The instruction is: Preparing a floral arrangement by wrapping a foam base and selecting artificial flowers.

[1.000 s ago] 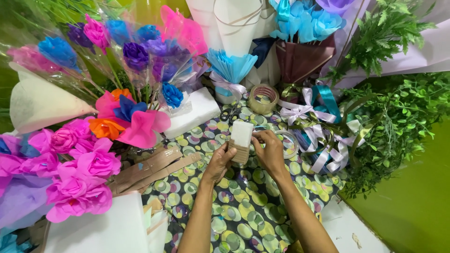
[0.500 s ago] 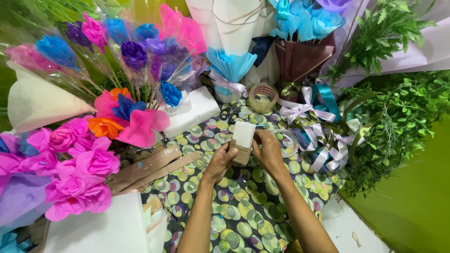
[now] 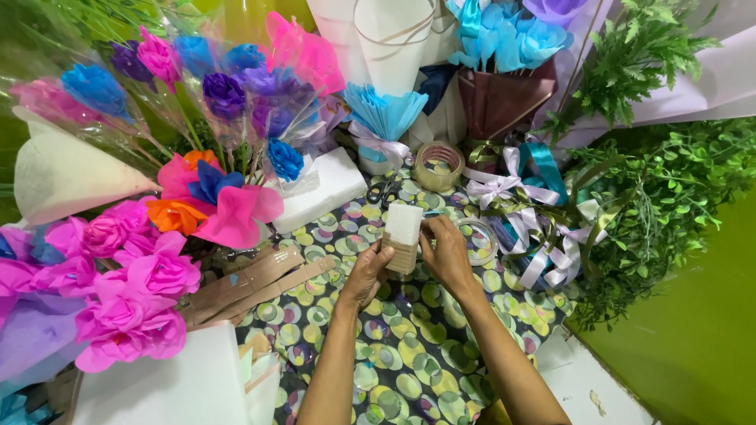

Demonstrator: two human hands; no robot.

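1. Both hands have a grip on the same thing: the left hand (image 3: pixel 368 271) is closed around the tan lower half of a small block (image 3: pixel 402 238), and the right hand (image 3: pixel 446 253) pinches its side just under the white top. The block sits upright between them, over the middle of the worktop (image 3: pixel 409 362).
2. Containers: a dark maroon wrap (image 3: pixel 500 98) at the back holds light blue paper flowers (image 3: pixel 504 35). Just left of it, a small pot (image 3: pixel 376 161) tied with a pale ribbon holds a blue pleated paper fan (image 3: pixel 383 112). Clear plastic sleeves (image 3: pixel 260 118) on the left hold single paper flowers in blue, purple and pink. A white paper cone (image 3: pixel 63 175) lies on its side at far left; can't tell what's in it.
3. Surface: the worktop is covered in dark wrapping paper with green and yellow circles. A green wall or floor (image 3: pixel 701 330) shows at lower right.
4. Counts: one roll of clear tape (image 3: pixel 439 165), one pair of scissors (image 3: pixel 383 191) beside it, one white foam block (image 3: pixel 319 189), two brown flat strips (image 3: pixel 252 282) lying side by side, and one tangled heap of white, teal and olive ribbon (image 3: pixel 535 212).
5. Magenta paper roses (image 3: pixel 118 275) pile up at left, too bunched to count. Fake green foliage (image 3: pixel 669 189) fills the right side.
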